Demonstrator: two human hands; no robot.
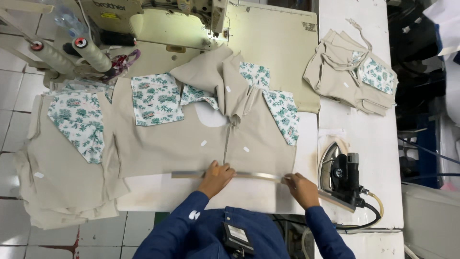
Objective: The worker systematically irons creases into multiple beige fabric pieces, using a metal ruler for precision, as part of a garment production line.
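A beige garment piece (pixel 172 144) with green leaf-print panels lies flat on the white table (pixel 158 192). Along its near hem rests a long metal ruler (pixel 254 176). My left hand (pixel 216 176) presses down on the ruler near its middle. My right hand (pixel 301 188) grips the ruler toward its right end. Both sleeves are dark blue.
A steam iron (pixel 341 176) sits to the right of my right hand. A sewing machine (pixel 158 14) stands at the back. Stacked beige pieces (pixel 62 168) hang off the left edge. Another folded pile (pixel 352 72) lies at the back right. Thread cones (pixel 91 52) stand far left.
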